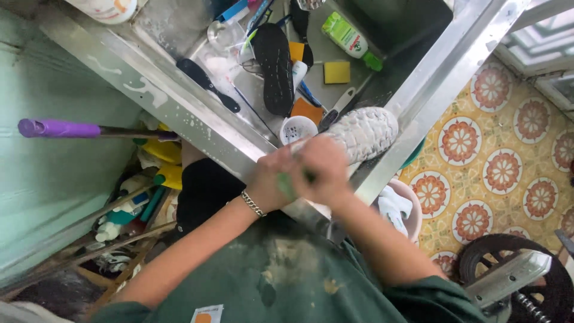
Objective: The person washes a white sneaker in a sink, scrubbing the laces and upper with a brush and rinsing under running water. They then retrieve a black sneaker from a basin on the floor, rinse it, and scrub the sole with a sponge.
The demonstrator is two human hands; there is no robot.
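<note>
Counter [197,122]: stainless steel sink unit, running diagonally across the view, its front rim streaked with white residue and wet.

Basin contents: black shoe [276,66], sole up, lying lengthwise; yellow sponge [336,72] just beside it; green bottle [348,37] on its side near the far wall; black-handled brush [206,84] along the near wall; small white perforated cup [298,128] by the rim; an orange piece [307,110] and assorted blue and white tools, too jumbled to sort.

White shoe [365,133]: sole up, pale grey tread showing, resting on the front rim of the sink directly before the person, its heel end under the hands.

Left hand [270,179]: bracelet at the wrist, closed about the near end of the white shoe, touching the right hand. Right hand [326,170]: closed on a small green item, blurred, kind not determinable; pressed against the shoe.

Room: pale green wall [48,173] at left; purple-capped handle [60,128] leaning across it; clutter of yellow and teal bottles and sticks on the floor below. At right, tiled floor [508,155], yellow with orange rosettes; a pink tub [412,206] with white cloth beside the sink; a dark wheel [508,263] at the lower corner.
</note>
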